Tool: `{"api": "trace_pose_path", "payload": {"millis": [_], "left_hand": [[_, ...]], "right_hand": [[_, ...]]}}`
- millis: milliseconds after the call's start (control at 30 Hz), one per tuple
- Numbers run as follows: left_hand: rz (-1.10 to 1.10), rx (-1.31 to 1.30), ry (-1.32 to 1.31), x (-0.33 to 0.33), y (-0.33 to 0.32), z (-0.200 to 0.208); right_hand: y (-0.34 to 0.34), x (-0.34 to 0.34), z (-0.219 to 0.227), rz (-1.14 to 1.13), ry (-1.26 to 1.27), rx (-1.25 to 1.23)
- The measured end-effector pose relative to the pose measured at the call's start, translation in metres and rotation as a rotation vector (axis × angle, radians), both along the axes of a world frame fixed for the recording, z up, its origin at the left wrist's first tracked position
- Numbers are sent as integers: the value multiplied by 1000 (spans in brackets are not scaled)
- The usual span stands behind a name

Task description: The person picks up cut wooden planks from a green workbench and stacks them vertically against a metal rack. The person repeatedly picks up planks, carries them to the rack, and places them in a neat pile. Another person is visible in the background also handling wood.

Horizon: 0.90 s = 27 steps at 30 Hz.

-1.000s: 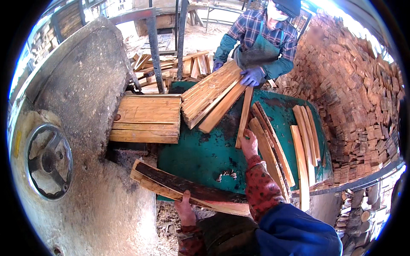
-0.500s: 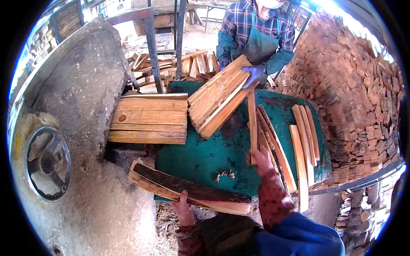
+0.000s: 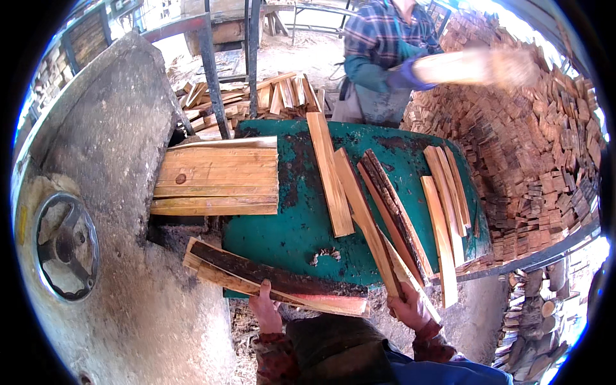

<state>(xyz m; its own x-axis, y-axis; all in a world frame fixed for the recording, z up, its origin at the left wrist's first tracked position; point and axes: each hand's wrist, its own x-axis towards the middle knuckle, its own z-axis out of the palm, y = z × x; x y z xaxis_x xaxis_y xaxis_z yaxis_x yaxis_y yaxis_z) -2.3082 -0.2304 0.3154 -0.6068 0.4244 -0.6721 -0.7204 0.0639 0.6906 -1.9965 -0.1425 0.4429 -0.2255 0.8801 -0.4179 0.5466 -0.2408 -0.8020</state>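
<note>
At six o'clock, left hand (image 3: 265,309): fingers clenched around a bark-edged slab (image 3: 276,285) lying across the near rim of the green table (image 3: 289,224).
Right hand (image 3: 410,308): at five o'clock, grasping the near ends of long wooden slats (image 3: 378,224).
Twelve o'clock: a co-worker (image 3: 385,58) swinging a blurred slat bundle (image 3: 475,64).
Nine o'clock: stacked boards (image 3: 218,179) beside a machine housing (image 3: 109,160).
</note>
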Motion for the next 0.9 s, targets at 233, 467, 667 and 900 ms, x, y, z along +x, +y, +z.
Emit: {"api": "trace_pose_path", "payload": {"millis": [233, 467, 667, 900], "left_hand": [[-29, -59, -18, -6, 2, -20], [76, 115, -7, 2, -1, 4], [123, -40, 11, 0, -12, 7], [169, -206, 145, -5, -10, 4]], "right_hand": [[-14, -22, 4, 264, -99, 419], [29, -50, -6, 694, -46, 691], [79, -76, -56, 1069, -190, 761], [122, -104, -73, 1378, -65, 876]]}}
